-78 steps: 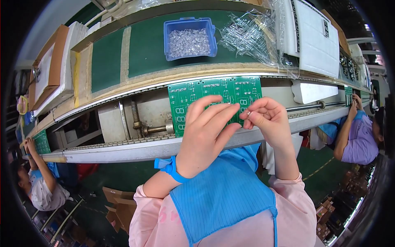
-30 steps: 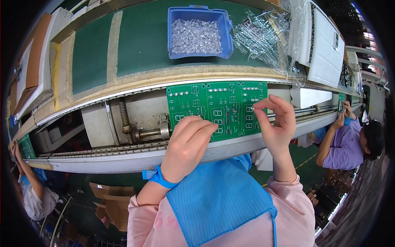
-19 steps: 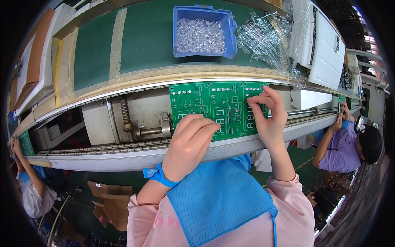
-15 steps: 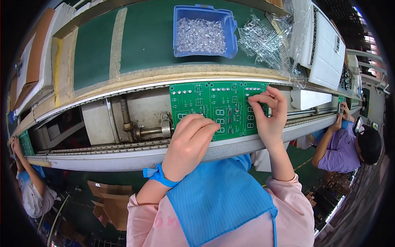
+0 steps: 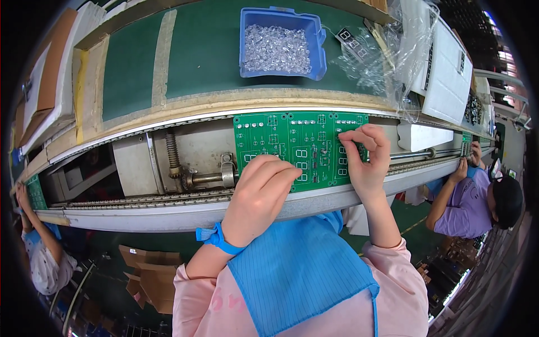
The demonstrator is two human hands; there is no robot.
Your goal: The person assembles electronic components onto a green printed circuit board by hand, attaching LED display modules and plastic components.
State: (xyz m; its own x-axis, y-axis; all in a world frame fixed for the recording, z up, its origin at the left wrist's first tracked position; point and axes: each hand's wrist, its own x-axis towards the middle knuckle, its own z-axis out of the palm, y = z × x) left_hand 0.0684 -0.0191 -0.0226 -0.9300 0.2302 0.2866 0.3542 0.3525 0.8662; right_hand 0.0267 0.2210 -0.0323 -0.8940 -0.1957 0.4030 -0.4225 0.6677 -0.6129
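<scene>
The person's bare left hand (image 5: 255,191) is half-curled, thumb and fingertips drawn together over the lower middle of a flat green printed circuit board (image 5: 307,141) with white printed digit outlines. The bare right hand (image 5: 370,160) has its thumb and forefinger brought together above the board's upper right part, the other fingers loosely bent. Whether either of the 2 hands grips a small part, I cannot tell. The board lies beneath and between them, across the 2 rails of a conveyor, partly covered by the left hand. A blue cloth band (image 5: 219,238) (knotted on its outer side) circles the wrist below the left hand.

Beyond the hands, a blue rectangular plastic bin (image 5: 316,51) holds a heap of small clear pieces (image 5: 276,49). Farther right, beyond the right hand, crumpled clear plastic wrap (image 5: 365,70) lies around a black digit display (image 5: 352,44), beside a white foam slab (image 5: 446,84). Left of the left hand, a metal shaft (image 5: 206,178) and a coiled steel spring (image 5: 173,154) sit between the rails. Well to the right of the right hand, 1 co-worker in a purple top (image 5: 463,208) also handles a board.
</scene>
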